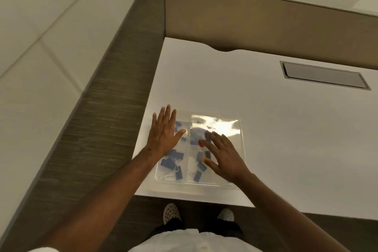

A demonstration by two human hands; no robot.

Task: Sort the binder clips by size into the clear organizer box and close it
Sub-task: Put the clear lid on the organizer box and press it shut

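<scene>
Both hands lie flat and open on the clear box: left hand, right hand. Blue clips inside are blurred, so I cannot count them; no writing is readable.

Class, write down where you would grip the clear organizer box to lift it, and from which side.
Probably by its two short side walls, one hand coming from each side: the clear organizer box lies flat and wide, and left hand and right hand already rest on its lid.

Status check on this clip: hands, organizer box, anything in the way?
Left hand and right hand both flat, open, on the lid. Clear organizer box lid down, blue binder clips inside compartments. Nothing obstructing on desk.
</scene>
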